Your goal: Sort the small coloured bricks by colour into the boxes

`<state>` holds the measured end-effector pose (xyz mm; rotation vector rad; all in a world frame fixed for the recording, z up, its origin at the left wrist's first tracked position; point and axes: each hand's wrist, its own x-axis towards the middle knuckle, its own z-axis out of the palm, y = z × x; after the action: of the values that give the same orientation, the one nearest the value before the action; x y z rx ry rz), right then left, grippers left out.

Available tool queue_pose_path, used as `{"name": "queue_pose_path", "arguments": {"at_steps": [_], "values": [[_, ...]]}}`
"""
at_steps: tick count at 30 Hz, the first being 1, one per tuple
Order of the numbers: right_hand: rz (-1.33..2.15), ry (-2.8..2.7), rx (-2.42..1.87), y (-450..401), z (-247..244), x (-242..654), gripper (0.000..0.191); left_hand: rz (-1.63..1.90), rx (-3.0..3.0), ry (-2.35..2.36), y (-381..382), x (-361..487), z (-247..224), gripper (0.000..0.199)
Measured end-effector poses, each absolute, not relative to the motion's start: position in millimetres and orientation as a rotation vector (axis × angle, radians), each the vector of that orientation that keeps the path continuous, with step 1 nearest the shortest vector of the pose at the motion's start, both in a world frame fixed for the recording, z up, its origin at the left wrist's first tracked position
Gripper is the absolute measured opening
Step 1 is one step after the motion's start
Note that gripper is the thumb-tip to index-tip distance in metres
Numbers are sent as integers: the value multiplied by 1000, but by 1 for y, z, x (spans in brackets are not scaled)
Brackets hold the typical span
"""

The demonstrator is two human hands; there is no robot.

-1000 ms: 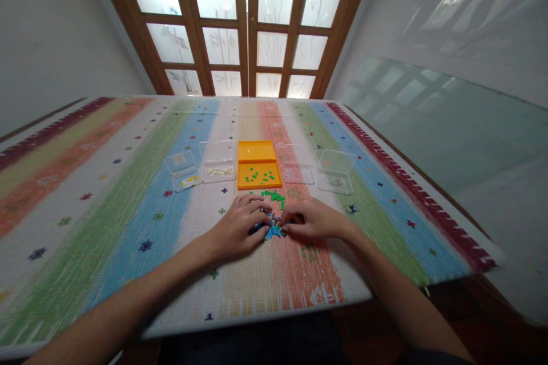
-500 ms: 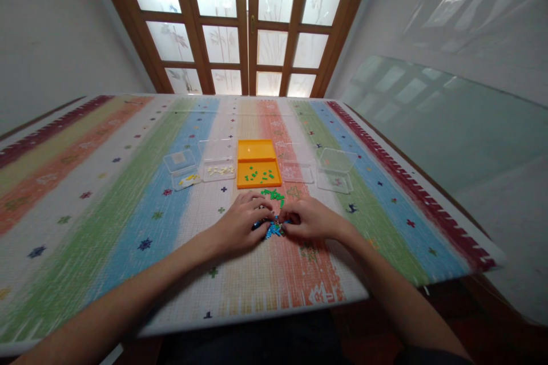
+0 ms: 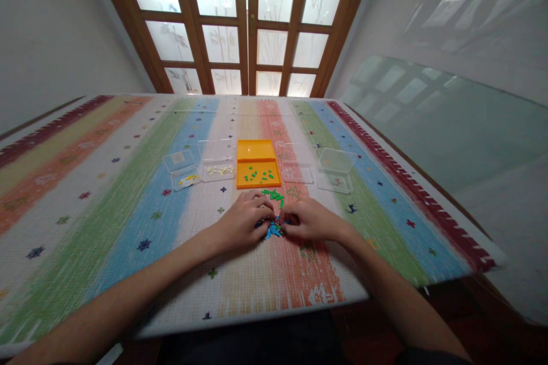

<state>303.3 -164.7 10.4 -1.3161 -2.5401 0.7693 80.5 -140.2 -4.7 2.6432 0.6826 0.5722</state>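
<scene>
A small pile of blue pieces (image 3: 274,231), with a few other colours mixed in, lies on the tablecloth between my hands. My left hand (image 3: 247,218) rests at the pile's left side, its fingers curved and apart around the edge. From the right, my right hand (image 3: 310,219) reaches in with thumb and fingertips drawn together at the pile; whatever is between them is too small to make out. Just beyond the pile lie loose green pieces (image 3: 274,195). Behind them an orange case (image 3: 258,185) stands unfolded, with several green pieces scattered in its near half.
Left of the orange case are a clear box (image 3: 217,178) with cream pieces and another clear box (image 3: 175,183) with yellow pieces. To its right stand two more clear boxes, a nearer one (image 3: 298,179) and an outer one (image 3: 334,187), lids raised. A striped cloth (image 3: 141,205) covers the table.
Both hands stay almost in place over the pile. Their fingers have shifted only slightly, and a bit of green now shows among the blue pieces.
</scene>
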Motion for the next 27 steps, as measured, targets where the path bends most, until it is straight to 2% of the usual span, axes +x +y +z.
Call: {"name": "queue_pose_path", "arguments": {"at_steps": [7,20,27], "values": [[767,-2412,-1285,-165,11,306,6,577,2647,704,-140,85,-3,7],[816,-2199,-1294,-161,12,310,7,648,2672,657,-138,87,-9,14],[1026,-1997,-1279,-156,4,312,12,799,2613,588,-136,81,2,14]]}}
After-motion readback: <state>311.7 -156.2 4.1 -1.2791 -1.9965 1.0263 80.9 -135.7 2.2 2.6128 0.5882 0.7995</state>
